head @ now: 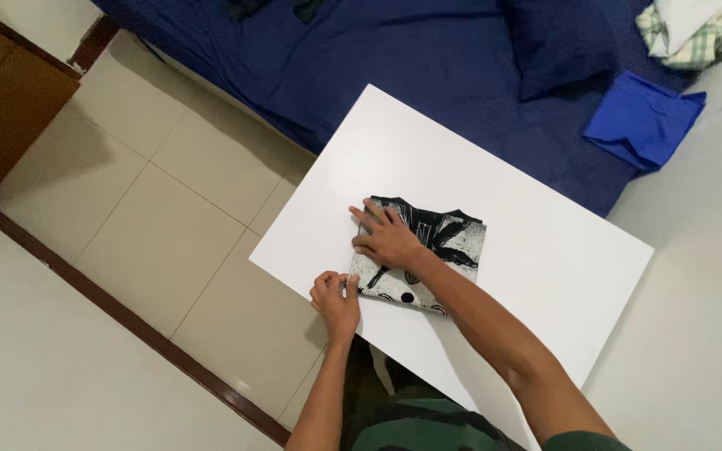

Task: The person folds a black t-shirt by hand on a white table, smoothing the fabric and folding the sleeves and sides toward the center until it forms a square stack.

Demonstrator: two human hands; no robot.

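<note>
Much of the upper view is filled by a dark blue bedspread [394,58], against which a white rectangular table [536,250] is set at a slant over pale floor tiles [152,217]. No packages, labels or signs are seen. On the bedspread a dark blue pillow [561,42] is laid, beside it a folded bright blue cloth [641,121], and at the top right corner a green-and-white checked garment [695,38]. A brown wooden cabinet [2,92] is seen at the upper left.

Near the table's near-left edge a folded black-and-white patterned garment [440,250] is laid flat. It is pressed down by the right hand [388,238], fingers spread and palm flat (nothing is gripped). Its near-left corner is pinched by the left hand [336,301], fingers curled closed on the cloth. Both forearms are stretched over the table's near edge.
</note>
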